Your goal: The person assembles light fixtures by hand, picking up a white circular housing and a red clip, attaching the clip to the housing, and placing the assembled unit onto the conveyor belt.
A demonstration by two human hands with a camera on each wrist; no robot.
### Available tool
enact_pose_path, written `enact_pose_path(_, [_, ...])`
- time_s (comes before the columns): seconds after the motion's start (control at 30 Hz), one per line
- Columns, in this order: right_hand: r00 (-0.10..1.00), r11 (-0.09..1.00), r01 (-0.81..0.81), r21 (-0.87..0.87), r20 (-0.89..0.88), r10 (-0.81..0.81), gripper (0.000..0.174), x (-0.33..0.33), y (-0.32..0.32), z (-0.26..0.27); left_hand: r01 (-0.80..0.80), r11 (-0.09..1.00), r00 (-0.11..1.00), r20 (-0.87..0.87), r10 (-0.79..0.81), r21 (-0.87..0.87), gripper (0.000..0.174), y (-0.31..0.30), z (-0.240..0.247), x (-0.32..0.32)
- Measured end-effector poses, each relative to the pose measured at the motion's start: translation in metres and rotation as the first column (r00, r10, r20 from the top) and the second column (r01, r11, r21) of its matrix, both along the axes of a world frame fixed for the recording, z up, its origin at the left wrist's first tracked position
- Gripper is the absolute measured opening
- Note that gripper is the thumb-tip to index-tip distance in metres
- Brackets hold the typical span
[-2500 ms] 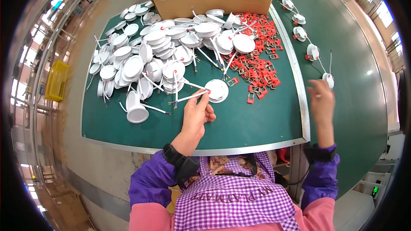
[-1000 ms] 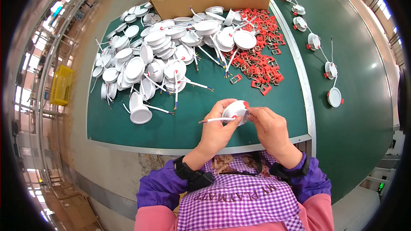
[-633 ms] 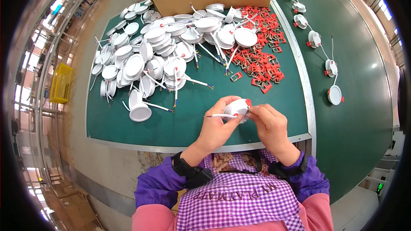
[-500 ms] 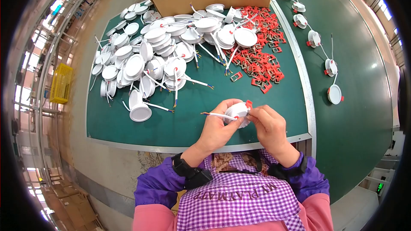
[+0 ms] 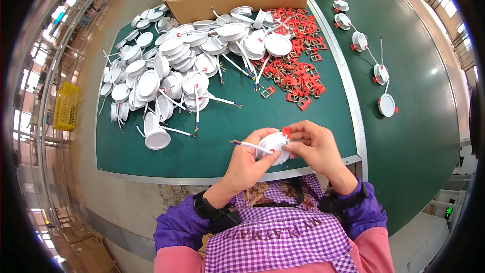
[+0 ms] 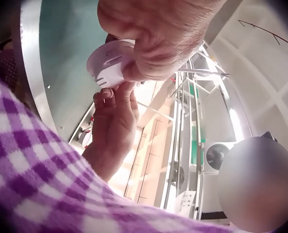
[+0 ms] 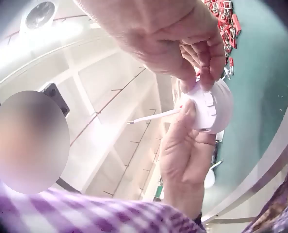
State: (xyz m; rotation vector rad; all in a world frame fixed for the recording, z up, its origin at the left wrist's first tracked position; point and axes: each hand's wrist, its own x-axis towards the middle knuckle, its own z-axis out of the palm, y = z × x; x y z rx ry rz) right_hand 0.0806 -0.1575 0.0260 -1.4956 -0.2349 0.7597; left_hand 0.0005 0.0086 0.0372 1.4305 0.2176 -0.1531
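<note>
Pile of lights (image 5: 148, 83): spread over the left and upper middle of the head view, on the green table (image 5: 222, 121), wires poking out towards you.
Left hand (image 5: 243, 167): lower middle of the frame; your thumb and fingers are clamped on one light. Hold it this firmly, so that it should not twist under a push.
White wire (image 5: 252, 146): leaves the held light beside your left thumb and points left; better clear of your fingertips, where it won't snag.
Held light (image 5: 274, 146): between your two hands, raised in front of the table's near edge, tilted.
Red clip (image 5: 286, 131): at the light's upper right edge. Whether it is fully seated cannot be told; square it up before pressing, I'd judge, and press evenly.
Right hand (image 5: 319, 150): right of the light; your thumb and fingertips are together, pinching at the clip. Brace against your left grip.
Heap of clips (image 5: 298, 78): upper middle, right of the pile.
Row of lights (image 5: 387, 105): down the right side; the nearest shows red at its edge.
</note>
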Motion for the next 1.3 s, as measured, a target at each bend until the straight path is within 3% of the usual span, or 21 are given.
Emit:
enact_pose_path(0.13, [0.999, 0.998, -0.013, -0.058, 0.048, 0.016, 0.034, 0.001, 0.007, -0.004, -0.037, 0.998, 0.999, 0.014, 0.038, -0.045, 0.042, 0.002, -0.014, 0.000])
enact_pose_path(0.2, [0.995, 0.997, 0.040, 0.059, -0.091, -0.035, 0.033, 0.003, 0.007, -0.008, -0.069, 0.991, 0.998, 0.002, 0.069, -0.113, 0.043, 0.001, -0.016, 0.001])
enact_pose_path(0.3, [0.997, 0.996, 0.066, 0.055, -0.047, -0.063, 0.033, 0.003, 0.009, -0.004, -0.129, 0.980, 0.991, 0.007, 0.131, -0.153, 0.041, 0.001, -0.019, 0.004])
enact_pose_path(0.43, [0.999, 0.999, 0.039, 0.038, 0.007, -0.040, 0.034, 0.001, 0.009, -0.003, -0.051, 0.982, 0.998, -0.046, 0.043, -0.179, 0.038, 0.009, -0.015, 0.003])
enact_pose_path(0.63, [0.951, 0.989, -0.013, -0.146, 0.303, 0.057, 0.039, -0.009, 0.006, 0.028, 0.047, 0.979, 0.999, -0.011, -0.050, -0.199, 0.037, 0.019, -0.015, 0.000])
enact_pose_path(0.7, [0.904, 0.986, 0.030, -0.163, 0.426, 0.043, 0.041, -0.015, 0.009, 0.036, 0.042, 0.939, 0.999, 0.032, -0.033, -0.341, 0.037, 0.021, -0.019, -0.003])
enact_pose_path(0.8, [0.842, 0.978, 0.056, -0.202, 0.536, 0.063, 0.041, -0.021, 0.012, 0.041, 0.051, 0.922, 0.997, 0.065, -0.028, -0.384, 0.038, 0.025, -0.023, -0.006])
enact_pose_path(1.13, [0.688, 0.987, 0.055, -0.150, 0.722, 0.071, 0.038, -0.030, 0.020, 0.038, 0.098, 0.948, 0.980, 0.193, -0.040, -0.302, 0.032, 0.029, -0.032, -0.004])
enact_pose_path(1.3, [0.689, 0.990, 0.051, -0.128, 0.722, 0.058, 0.038, -0.030, 0.019, 0.034, 0.117, 0.961, 0.971, 0.230, -0.059, -0.249, 0.031, 0.031, -0.031, 0.001])
